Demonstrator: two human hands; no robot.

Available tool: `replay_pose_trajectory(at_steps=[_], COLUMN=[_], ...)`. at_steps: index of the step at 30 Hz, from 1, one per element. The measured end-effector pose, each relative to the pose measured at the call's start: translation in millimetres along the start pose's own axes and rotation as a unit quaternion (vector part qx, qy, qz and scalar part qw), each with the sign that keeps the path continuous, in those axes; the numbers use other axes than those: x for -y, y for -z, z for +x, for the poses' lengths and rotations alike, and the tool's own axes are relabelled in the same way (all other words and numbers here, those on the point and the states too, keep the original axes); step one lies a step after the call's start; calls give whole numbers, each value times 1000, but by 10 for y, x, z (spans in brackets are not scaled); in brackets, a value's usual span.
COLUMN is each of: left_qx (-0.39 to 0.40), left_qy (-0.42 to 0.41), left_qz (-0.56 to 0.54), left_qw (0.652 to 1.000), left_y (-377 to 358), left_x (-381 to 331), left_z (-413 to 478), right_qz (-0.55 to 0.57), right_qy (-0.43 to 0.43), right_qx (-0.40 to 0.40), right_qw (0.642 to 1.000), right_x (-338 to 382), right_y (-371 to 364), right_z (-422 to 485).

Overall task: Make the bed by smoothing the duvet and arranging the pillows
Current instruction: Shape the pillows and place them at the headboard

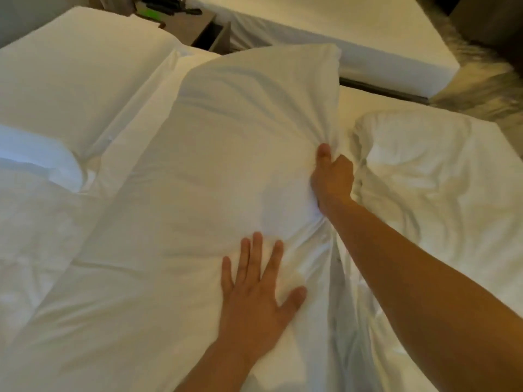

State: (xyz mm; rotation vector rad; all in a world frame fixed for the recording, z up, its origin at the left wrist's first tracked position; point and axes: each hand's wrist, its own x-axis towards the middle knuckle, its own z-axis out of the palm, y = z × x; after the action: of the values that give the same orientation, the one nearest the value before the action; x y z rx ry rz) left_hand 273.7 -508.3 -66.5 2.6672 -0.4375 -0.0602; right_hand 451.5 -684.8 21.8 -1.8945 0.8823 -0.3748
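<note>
A large white pillow (226, 142) lies across the middle of the bed, its far end raised. My right hand (332, 179) is shut on a bunch of its fabric at the right edge. My left hand (254, 290) lies flat with fingers spread on the pillow's near end. A rumpled white duvet (430, 179) is heaped to the right of the pillow. Another white pillow (76, 69) lies flat at the far left, and a smaller one (36, 154) is beside it at the left edge.
A dark wooden nightstand (195, 26) with black items on top stands beyond the bed's head. A second white bed (353, 32) stands at the back right. Patterned carpet (481, 80) shows at the far right.
</note>
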Motion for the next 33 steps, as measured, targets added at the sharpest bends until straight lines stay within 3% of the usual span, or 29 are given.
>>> replay_pose_trajectory(at_steps=[3,6,10,12,14,16,19,23,28,33], left_qx=[41,71,-78,-85,-39,4,1,-48,-68,-107], left_qy=[-49,-49,-65,-9,40,58,67,45,36,33], left_qz=[13,45,37,65,83,78,76,85,80,89], left_qw=[998,995,994,994,995,995,995,994,994,990], left_y=[-157,-323,-34,17,-167,-464,-754,-1068,-1471,-1623], left_x=[-280,-391,-266,-134,-75,-79,-76,-3,15,63], left_z=[6,-21,363,631,771,791,807,818,860,971], right_qz=[-86,-151,-173,-219,-311,-328,-390,-430,-393,-425], right_qy=[3,-36,-74,-63,37,195,324,249,215,203], right_qx=[-39,7,45,19,-38,-59,16,124,112,153], right_qw=[996,988,981,973,949,922,862,859,887,869], right_x=[-266,-626,-713,-626,-456,-215,65,-425,-1211,-1167], right_y=[220,188,-21,-95,-111,-156,-408,-784,-954,-1064], right_z=[241,339,485,535,560,630,984,1529,1697,1781])
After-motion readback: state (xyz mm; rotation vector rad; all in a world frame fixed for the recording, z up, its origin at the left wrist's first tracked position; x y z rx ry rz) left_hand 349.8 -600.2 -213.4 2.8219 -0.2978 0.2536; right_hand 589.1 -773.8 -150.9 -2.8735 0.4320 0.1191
